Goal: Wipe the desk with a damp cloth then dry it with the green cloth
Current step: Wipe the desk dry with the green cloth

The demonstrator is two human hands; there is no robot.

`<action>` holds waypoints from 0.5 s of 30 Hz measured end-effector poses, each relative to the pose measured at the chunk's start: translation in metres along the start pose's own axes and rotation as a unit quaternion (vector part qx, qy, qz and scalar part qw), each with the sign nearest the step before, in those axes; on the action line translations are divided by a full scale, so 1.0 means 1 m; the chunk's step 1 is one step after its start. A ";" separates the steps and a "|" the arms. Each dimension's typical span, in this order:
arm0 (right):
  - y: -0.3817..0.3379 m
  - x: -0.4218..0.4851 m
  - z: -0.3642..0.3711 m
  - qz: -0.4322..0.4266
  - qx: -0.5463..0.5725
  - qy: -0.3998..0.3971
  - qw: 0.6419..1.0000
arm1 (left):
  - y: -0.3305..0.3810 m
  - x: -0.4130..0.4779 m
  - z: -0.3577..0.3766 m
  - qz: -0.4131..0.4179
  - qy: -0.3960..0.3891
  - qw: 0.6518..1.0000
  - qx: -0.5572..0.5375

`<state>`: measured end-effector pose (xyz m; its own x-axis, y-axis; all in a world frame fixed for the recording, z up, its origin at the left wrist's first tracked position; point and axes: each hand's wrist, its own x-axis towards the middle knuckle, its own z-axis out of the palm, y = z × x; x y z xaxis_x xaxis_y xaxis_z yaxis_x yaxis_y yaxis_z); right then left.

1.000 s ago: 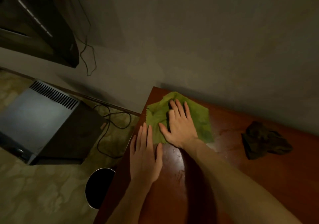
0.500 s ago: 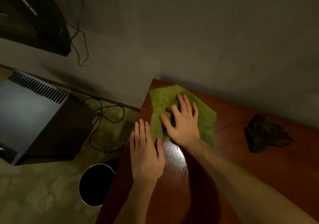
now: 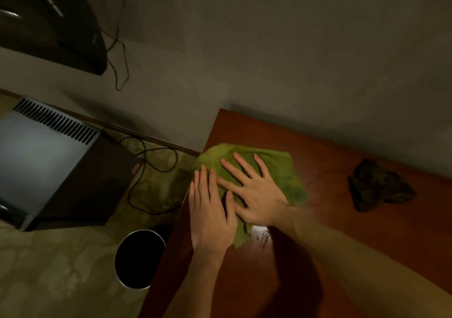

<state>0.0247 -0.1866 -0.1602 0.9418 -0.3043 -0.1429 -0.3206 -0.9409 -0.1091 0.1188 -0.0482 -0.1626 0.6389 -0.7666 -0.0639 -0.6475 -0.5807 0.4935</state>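
Red-brown desk (image 3: 342, 239), green cloth (image 3: 281, 170) under right hand (image 3: 259, 197), fingers (image 3: 244, 167) spread, left hand (image 3: 210, 217) beside, fingers (image 3: 204, 185) together

At frame centre the left hand (image 3: 211, 216) lies flat, fingers together; the right hand (image 3: 256, 195), palm down with fingers spread, sits just beside it, its forearm (image 3: 354, 256) running to lower right.

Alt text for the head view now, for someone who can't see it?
The right hand presses flat on the green cloth near the left edge of the desk, with the left hand flat beside it, touching the cloth. A dark crumpled cloth lies apart to the right; a bin stands on the floor.
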 end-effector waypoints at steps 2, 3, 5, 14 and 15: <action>0.013 0.021 -0.004 0.084 0.022 0.015 0.996 | 0.000 0.000 0.000 0.002 0.002 1.000 -0.004; 0.023 0.034 -0.008 0.136 0.037 0.022 0.990 | 0.001 0.000 0.001 0.003 0.002 1.000 0.002; 0.043 0.058 -0.015 0.209 0.055 0.021 0.976 | 0.002 0.000 0.001 0.003 0.003 1.000 0.019; -0.009 -0.025 -0.001 0.133 0.045 0.000 0.990 | 0.002 0.000 0.002 0.007 0.006 0.999 0.050; -0.010 -0.029 0.000 0.129 0.043 0.001 0.991 | 0.002 -0.001 0.001 0.011 0.007 0.998 0.054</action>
<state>0.0005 -0.1679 -0.1545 0.8273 -0.5340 -0.1744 -0.5584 -0.8156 -0.1519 0.1167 -0.0491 -0.1625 0.6294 -0.7760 -0.0410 -0.7020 -0.5904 0.3983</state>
